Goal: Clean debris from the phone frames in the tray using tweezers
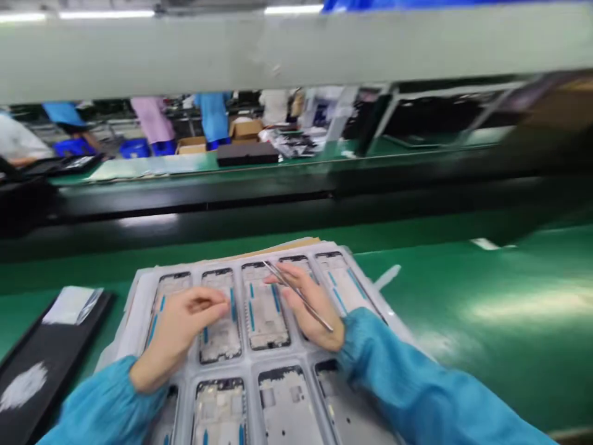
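Metal tweezers (301, 298) lie across my right hand (315, 303), which is closed on them over the tray's upper right pockets. Their tip points up and left, above a phone frame (263, 306) with blue strips on it. My left hand (185, 318) hovers over the left pockets with thumb and forefinger pinched together; whatever is between them, if anything, is too small to make out. Beneath both hands spreads a white plastic tray (252, 364) with phone frames in its pockets. Several top-row frames carry blue strips, while a lower frame (290, 405) shows none.
A black tray (50, 352) at the left holds a silvery packet (74, 304) and a heap of small white pieces (23, 386). The green bench (486, 309) extends right. Beyond a dark rail, people in coloured clothing stand near cardboard boxes (245, 128).
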{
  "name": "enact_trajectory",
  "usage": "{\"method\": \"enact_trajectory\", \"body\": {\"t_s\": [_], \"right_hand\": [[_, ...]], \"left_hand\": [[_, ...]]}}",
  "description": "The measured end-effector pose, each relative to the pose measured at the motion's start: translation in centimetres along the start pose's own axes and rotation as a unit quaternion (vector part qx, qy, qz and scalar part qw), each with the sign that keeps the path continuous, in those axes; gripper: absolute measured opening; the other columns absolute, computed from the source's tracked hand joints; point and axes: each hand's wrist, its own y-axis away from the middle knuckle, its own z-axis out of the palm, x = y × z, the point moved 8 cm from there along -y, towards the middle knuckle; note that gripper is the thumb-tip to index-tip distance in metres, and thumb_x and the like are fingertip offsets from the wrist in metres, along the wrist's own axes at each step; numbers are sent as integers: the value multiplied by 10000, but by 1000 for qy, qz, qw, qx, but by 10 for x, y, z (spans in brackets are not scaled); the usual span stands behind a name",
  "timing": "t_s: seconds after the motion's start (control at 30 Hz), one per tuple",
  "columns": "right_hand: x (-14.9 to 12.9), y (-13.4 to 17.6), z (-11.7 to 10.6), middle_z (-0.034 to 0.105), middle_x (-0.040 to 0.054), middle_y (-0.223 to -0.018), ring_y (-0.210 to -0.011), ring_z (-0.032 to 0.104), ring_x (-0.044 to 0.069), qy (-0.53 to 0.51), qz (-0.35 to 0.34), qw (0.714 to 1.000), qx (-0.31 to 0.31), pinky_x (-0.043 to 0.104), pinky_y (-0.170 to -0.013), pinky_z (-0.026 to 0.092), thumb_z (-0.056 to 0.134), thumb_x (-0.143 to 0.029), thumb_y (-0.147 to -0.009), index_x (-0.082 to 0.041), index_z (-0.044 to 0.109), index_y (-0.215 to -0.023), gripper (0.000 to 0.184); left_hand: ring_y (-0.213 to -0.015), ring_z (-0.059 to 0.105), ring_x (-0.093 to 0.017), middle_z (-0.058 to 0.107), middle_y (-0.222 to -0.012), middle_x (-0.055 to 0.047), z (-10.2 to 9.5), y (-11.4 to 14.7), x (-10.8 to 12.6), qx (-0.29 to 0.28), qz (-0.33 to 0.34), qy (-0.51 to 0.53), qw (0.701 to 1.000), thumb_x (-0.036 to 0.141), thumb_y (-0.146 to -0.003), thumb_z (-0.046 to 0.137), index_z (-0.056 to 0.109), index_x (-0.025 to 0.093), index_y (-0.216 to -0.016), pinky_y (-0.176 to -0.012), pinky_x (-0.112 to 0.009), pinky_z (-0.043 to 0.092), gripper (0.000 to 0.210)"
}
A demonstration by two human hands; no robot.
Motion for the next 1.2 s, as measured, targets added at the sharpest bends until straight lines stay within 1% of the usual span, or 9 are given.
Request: {"method": "enact_trajectory", "body": {"t_s": [0.07,0.1,0.2,0.33,0.57,0.73,0.93,1.1,1.2], "right_hand": [[-6,4,3,679,93,-1146,-1101,655,150,-56,27,997,-35,295,-997,514,522,-207,-1020,-176,492,-1301,284],[-13,6,4,685,87,-1131,-1084,663,147,-77,31,995,-52,281,-986,522,560,-193,-1001,-176,544,-1249,250],[-30,7,9,702,56,-1071,-1036,677,122,-150,31,986,-65,221,-940,543,654,-126,-928,-173,643,-1073,153],[-31,3,10,715,54,-991,-966,696,114,-212,36,975,-46,188,-890,561,704,-62,-860,-143,637,-919,121],[-31,4,10,715,96,-981,-931,707,143,-208,33,977,-37,207,-853,586,714,-57,-852,-122,653,-897,101],[-33,5,10,713,101,-1005,-935,708,157,-199,23,978,-56,231,-842,599,717,-57,-853,-127,660,-920,113],[-33,4,10,713,107,-1005,-929,710,164,-212,28,975,-53,242,-834,606,714,-42,-847,-129,677,-936,130],[-26,2,3,721,81,-950,-926,713,160,-234,64,970,-11,211,-838,598,727,-29,-822,-141,676,-881,137],[-24,0,1,722,63,-935,-917,711,134,-228,78,970,-12,184,-833,591,719,-43,-835,-143,651,-850,122]], "left_hand": [[-748,622,-113,685,-822,-75,-3,5,-18,27,-67,58,996,282,-450,962,707,99,-707,-710,-177,510,405],[-746,620,-106,685,-817,-69,1,4,-24,31,-88,86,992,273,-431,966,716,107,-698,-706,-160,501,402],[-768,639,-115,687,-822,-69,13,-2,-28,13,-90,116,989,317,-503,957,717,122,-691,-731,-163,508,361],[-744,651,-117,683,-781,-74,17,-1,-23,-29,-71,103,992,316,-576,935,709,129,-668,-699,-153,515,307],[-740,657,-115,684,-789,-65,21,4,-15,-87,-17,88,992,194,-704,852,712,138,-698,-684,-166,534,150],[-728,656,-115,681,-767,-68,25,4,-14,-98,-19,99,990,177,-703,844,699,126,-685,-666,-160,527,155],[-720,654,-111,688,-793,-72,26,5,-14,-105,-25,98,989,184,-727,832,683,116,-710,-649,-157,520,165],[-725,634,-97,667,-789,-50,26,4,-8,-111,10,87,990,166,-747,813,643,118,-710,-655,-155,507,181],[-709,602,-78,636,-770,-29,28,6,-3,-126,46,76,988,126,-761,786,612,118,-693,-648,-146,490,187]]}}
